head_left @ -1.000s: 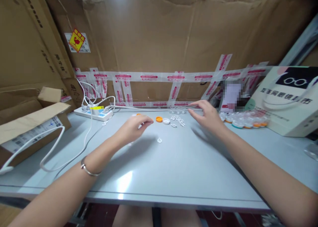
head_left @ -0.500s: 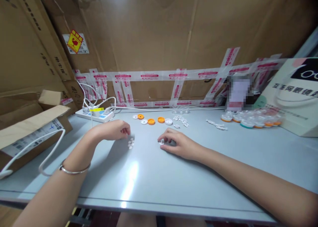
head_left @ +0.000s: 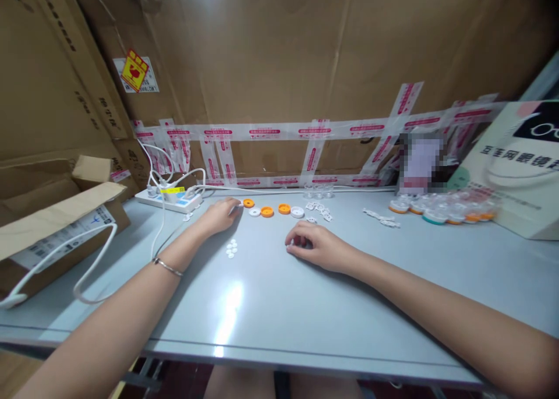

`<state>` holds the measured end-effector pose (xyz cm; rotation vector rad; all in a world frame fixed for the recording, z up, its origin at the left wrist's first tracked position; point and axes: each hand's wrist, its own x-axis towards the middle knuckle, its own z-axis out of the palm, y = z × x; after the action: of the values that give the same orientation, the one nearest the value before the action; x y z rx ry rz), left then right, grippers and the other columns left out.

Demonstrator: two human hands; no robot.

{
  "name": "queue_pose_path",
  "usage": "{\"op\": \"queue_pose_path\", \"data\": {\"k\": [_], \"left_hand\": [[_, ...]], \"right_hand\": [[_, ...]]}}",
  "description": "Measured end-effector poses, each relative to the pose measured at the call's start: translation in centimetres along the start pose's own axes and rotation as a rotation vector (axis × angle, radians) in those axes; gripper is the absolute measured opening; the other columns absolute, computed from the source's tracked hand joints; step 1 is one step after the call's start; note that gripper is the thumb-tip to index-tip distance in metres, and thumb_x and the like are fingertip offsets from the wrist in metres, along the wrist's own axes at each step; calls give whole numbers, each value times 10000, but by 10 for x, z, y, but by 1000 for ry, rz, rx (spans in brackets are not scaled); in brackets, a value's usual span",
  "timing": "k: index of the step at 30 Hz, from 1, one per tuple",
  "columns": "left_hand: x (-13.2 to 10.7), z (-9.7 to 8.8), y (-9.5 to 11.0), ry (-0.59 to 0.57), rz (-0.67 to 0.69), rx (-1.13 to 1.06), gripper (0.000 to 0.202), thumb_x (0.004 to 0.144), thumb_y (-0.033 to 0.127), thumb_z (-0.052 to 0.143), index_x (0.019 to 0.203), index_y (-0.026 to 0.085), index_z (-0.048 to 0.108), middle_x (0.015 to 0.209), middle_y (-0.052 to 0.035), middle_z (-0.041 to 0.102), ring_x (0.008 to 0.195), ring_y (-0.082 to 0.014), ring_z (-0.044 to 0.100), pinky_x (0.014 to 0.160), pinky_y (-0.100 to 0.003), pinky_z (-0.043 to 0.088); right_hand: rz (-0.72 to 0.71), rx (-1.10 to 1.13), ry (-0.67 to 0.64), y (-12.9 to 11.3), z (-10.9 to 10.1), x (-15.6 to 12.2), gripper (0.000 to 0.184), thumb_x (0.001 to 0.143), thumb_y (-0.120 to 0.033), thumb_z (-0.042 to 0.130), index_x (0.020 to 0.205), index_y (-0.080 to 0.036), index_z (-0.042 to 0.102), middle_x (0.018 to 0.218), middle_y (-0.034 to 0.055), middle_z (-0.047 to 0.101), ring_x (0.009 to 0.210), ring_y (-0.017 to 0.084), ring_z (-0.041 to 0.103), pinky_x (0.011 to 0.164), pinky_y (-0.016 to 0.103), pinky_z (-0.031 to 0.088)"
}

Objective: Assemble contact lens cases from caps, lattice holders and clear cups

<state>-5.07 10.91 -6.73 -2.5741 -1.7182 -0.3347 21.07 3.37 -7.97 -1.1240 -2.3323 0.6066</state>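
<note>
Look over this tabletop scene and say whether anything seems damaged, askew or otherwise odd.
The large cardboard behind the table looks worn: its top edge is ragged. The red-and-yellow sticker on it sits askew over a white label. The small white discs lie clustered on the table; nothing looks spilled.

The arms [head_left: 414, 285] are bare but for 1 slim, apparently silver bangle [head_left: 168, 267] on the left forearm [head_left: 126, 309].

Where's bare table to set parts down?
Free: grey tabletop, front centre, between left forearm and right forearm; also between right forearm and the clear plastic domes. Crowded: further back, with orange and white round plastic caps, small white plastic pieces and left hand; small white discs lie nearer.
</note>
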Motion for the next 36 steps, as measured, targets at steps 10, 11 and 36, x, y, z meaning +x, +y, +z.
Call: {"op": "queue_pose_path", "data": {"k": [10, 11, 36], "left_hand": [[2, 3, -5, 45, -14, -70, 148, 776, 219, 484, 826, 153, 606, 903, -92, 651, 837, -225, 603, 759, -311, 460], [2, 2, -5, 49, -17, -82, 134, 771, 217, 490, 807, 154, 602, 868, -86, 655, 807, -223, 604, 736, -312, 462], [-34, 4, 99, -188, 382, -598, 416, 785, 193, 594, 1180, 182, 462, 1069, -76, 658, 939, -176, 610, 851, -326, 460]], "right_hand": [[25, 42, -57, 1, -10, -1, 251, 747, -335, 608, 931, -165, 619, 788, 29, 544, 717, 137, 505, 656, 266, 414], [38, 52, -55, 1, -12, -2, 269, 742, -351, 612, 939, -168, 618, 795, 29, 547, 717, 137, 506, 654, 266, 412], [161, 159, 89, 7, -34, 0, 312, 776, -441, 539, 879, -163, 637, 751, 17, 600, 651, 124, 488, 607, 257, 375]]}}
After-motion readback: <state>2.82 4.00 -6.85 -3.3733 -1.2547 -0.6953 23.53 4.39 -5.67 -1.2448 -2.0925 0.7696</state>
